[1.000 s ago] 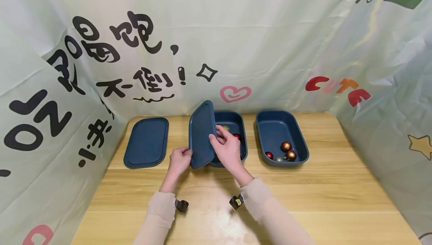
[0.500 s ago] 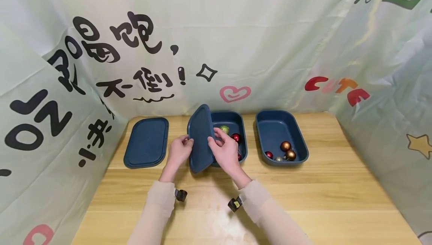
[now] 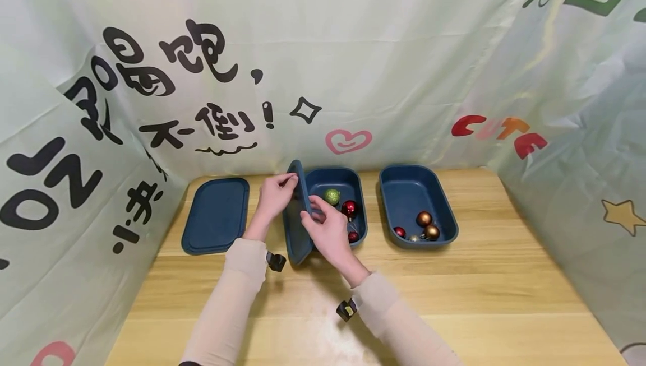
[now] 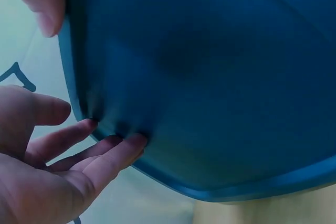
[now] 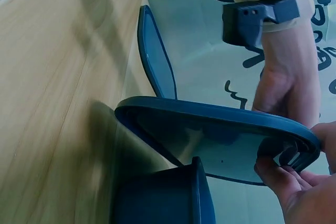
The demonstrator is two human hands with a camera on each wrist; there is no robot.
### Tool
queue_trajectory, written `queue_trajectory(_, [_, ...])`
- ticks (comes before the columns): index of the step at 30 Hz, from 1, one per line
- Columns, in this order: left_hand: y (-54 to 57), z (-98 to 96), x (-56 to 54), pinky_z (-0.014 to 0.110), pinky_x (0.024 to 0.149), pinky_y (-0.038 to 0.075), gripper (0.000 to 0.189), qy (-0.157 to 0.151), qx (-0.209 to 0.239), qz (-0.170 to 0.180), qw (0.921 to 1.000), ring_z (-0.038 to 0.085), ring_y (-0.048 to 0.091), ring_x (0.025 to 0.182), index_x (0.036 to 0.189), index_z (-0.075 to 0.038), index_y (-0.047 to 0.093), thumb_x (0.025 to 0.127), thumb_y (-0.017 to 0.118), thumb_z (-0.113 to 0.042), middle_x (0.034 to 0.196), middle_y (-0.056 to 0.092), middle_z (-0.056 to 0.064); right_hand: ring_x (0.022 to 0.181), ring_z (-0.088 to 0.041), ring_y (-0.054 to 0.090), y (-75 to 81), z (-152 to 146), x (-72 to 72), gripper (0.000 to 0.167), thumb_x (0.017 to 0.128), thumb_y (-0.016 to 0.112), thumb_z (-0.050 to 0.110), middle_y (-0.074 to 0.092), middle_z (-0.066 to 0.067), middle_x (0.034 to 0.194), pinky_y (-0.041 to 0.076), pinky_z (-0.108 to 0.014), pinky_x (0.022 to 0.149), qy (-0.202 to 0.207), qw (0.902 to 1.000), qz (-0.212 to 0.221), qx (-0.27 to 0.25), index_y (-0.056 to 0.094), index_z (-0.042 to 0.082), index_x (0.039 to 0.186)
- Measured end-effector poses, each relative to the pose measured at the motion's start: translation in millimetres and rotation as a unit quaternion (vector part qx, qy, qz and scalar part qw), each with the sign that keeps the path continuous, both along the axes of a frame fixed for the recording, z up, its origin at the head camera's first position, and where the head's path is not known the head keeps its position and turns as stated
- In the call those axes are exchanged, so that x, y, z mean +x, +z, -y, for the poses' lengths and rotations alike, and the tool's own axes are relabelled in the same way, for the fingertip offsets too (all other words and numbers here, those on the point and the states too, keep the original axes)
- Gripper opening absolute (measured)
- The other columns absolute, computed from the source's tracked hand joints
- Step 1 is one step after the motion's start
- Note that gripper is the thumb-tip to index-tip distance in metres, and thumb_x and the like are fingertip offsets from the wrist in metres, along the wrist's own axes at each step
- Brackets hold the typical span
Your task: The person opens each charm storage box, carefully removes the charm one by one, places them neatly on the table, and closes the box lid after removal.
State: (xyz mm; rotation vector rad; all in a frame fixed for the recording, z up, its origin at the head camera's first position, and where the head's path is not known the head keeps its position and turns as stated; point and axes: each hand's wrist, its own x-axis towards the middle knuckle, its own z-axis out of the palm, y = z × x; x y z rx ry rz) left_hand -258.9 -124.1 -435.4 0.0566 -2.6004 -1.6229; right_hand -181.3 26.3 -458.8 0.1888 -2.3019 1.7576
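A dark blue lid stands almost on edge at the left side of the middle blue box. My right hand pinches the lid's right-hand rim, thumb on one face and fingers on the other. My left hand is at the lid's upper left; in the left wrist view its fairly straight fingers touch the lid's face near the rim, with the thumb off it. Inside the middle box lie a glittery green ball, a shiny red ball and a smaller dark red one.
A second blue lid lies flat on the wooden table at left. To the right, another blue box holds copper balls, a red ball and a small pale one. A printed cloth hangs behind.
The lid has tipped closer to upright and shifted slightly left, exposing more of the middle box. My left hand has left its pinch on the left rim and moved up along the lid.
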Motion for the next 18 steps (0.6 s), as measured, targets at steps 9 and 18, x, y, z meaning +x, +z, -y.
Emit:
queue_trajectory(9, [11.0, -1.3, -1.2, 0.037, 0.082, 0.063, 0.039, -0.016, 0.011, -0.002, 0.9998, 0.033, 0.078, 0.098, 0.127, -0.007, 0.077, 0.101, 0.071, -0.035, 0.115, 0.079, 0.016, 0.099, -0.028, 0.080, 1.0, 8, 0.4, 0.038, 0.094, 0.076, 0.009, 0.077, -0.017, 0.116, 0.064, -0.031, 0.084, 0.006, 0.9994, -0.027, 0.022, 0.072, 0.002, 0.131])
queue_trajectory(18, [12.6, 1.0, -1.7, 0.042, 0.085, 0.065, 0.038, -0.007, 0.032, 0.018, 0.9993, 0.027, 0.079, 0.094, 0.127, -0.002, 0.076, 0.100, 0.072, -0.028, 0.116, 0.079, 0.018, 0.105, -0.030, 0.078, 4.9, 13, 3.7, 0.044, 0.096, 0.075, 0.012, 0.075, -0.017, 0.120, 0.064, -0.033, 0.088, 0.035, 0.9989, -0.018, 0.027, 0.067, 0.002, 0.138])
